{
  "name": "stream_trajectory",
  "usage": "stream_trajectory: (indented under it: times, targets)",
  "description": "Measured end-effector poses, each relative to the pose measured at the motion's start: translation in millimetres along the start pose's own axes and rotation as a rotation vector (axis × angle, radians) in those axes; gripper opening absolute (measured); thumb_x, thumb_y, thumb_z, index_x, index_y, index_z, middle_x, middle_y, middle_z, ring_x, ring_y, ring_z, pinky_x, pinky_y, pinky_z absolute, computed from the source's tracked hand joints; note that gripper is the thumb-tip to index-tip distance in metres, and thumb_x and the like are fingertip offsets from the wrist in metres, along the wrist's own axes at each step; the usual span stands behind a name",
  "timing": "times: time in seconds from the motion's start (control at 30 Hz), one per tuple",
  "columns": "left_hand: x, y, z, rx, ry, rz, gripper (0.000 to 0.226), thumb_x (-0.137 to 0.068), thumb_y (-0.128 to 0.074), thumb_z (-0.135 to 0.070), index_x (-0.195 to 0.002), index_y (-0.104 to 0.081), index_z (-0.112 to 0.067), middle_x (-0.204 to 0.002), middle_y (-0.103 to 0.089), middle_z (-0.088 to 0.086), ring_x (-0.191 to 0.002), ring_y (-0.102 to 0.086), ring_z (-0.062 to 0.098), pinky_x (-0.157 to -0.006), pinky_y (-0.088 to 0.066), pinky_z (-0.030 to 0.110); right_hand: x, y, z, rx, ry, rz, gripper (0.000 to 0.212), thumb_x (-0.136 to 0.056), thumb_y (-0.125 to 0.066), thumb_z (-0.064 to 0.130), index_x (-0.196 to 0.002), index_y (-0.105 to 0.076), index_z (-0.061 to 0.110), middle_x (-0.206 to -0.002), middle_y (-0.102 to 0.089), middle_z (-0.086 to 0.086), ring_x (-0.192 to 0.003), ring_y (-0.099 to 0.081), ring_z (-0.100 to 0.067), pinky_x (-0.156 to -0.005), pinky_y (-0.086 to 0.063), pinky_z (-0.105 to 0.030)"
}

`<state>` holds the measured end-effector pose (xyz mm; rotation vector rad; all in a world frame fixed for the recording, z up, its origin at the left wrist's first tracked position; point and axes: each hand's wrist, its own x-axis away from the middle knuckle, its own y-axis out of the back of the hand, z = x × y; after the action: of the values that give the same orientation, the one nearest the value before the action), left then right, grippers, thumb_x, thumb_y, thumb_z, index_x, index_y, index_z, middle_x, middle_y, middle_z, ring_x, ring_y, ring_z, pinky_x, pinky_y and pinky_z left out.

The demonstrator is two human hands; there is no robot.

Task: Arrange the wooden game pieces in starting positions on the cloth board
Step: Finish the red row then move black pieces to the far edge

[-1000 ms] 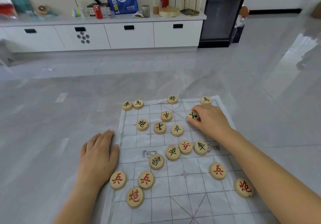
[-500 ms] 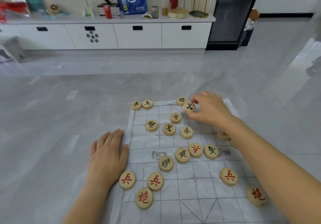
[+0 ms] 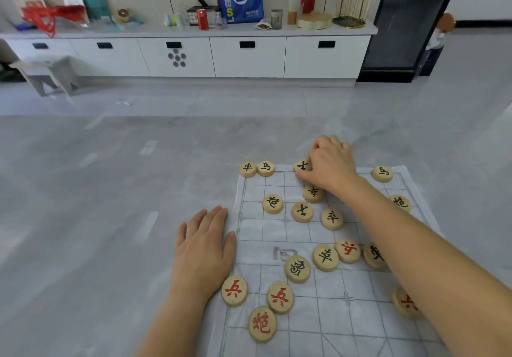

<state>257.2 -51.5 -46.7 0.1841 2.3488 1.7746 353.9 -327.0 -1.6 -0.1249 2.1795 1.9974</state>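
Grey tiled floor (image 3: 110, 218) carries cloth board (image 3: 277, 234); right hand (image 3: 332, 165) pinches black-marked piece (image 3: 301, 167) at far row; left hand (image 3: 205, 248) lies flat, fingers straight, at board's left edge. Likely step: seating it. Next: release squarely on intersection.

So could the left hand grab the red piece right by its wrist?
Probably yes. The left hand lies flat and holds nothing at the edge of the cloth board, and the red piece sits beside its wrist with nothing over it.
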Motion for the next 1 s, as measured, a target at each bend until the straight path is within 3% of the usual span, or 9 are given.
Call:
stream_trajectory:
  times: [0.17,0.33,0.7,0.83,1.0]
  targets:
    - [1,1,-1,0.017,-0.001,-0.003,0.060,-0.089,-0.022,-0.050,-0.142,-0.035,-0.027,-0.148,-0.037,-0.009,-0.139,-0.026,0.017,-0.116,-0.018,0.042,4,7,-5,0.008,0.015,0.040,0.054,-0.074,-0.052,0.067,-0.096,-0.067,0.019,-0.109,-0.046,0.000,-0.104,-0.040,-0.022,-0.087,-0.033,-0.038]
    - [1,2,-1,0.013,0.000,-0.010,0.058,-0.089,-0.023,-0.049,-0.142,-0.035,-0.026,-0.148,-0.038,-0.009,-0.139,-0.026,0.016,-0.116,-0.018,0.040,21,22,-20,-0.258,-0.109,0.008,0.063,-0.074,-0.056,0.069,-0.115,-0.062,0.022,-0.121,-0.046,0.001,-0.117,-0.038,-0.021,-0.096,-0.029,-0.037]
    - [0,2,-1,-0.004,0.002,-0.014,0.059,-0.088,-0.022,-0.050,-0.140,-0.042,-0.029,-0.149,-0.037,-0.008,-0.140,-0.025,0.018,-0.116,-0.017,0.042,106,36,-50,-0.482,-0.116,0.096,0.034,-0.082,-0.063,0.045,-0.112,-0.064,0.027,-0.118,-0.047,0.004,-0.119,-0.038,-0.017,-0.102,-0.032,-0.037]
    - [-1,0,0,-0.014,0.000,-0.016,0.059,-0.088,-0.024,-0.050,-0.138,-0.046,-0.027,-0.147,-0.041,-0.006,-0.138,-0.029,0.020,-0.114,-0.020,0.043,146,39,-67,-0.451,-0.082,0.187,0.032,-0.084,-0.060,0.045,-0.112,-0.064,0.029,-0.116,-0.045,0.008,-0.117,-0.038,-0.013,-0.101,-0.030,-0.033]
    - [-2,-1,1,-0.038,-0.002,-0.009,0.061,-0.087,-0.021,-0.052,-0.137,-0.046,-0.028,-0.147,-0.041,-0.006,-0.137,-0.030,0.021,-0.113,-0.021,0.044,182,41,-91,-0.385,-0.138,0.172,0.027,-0.086,-0.058,0.043,-0.109,-0.066,0.030,-0.111,-0.048,0.010,-0.113,-0.042,-0.015,-0.096,-0.034,-0.035]
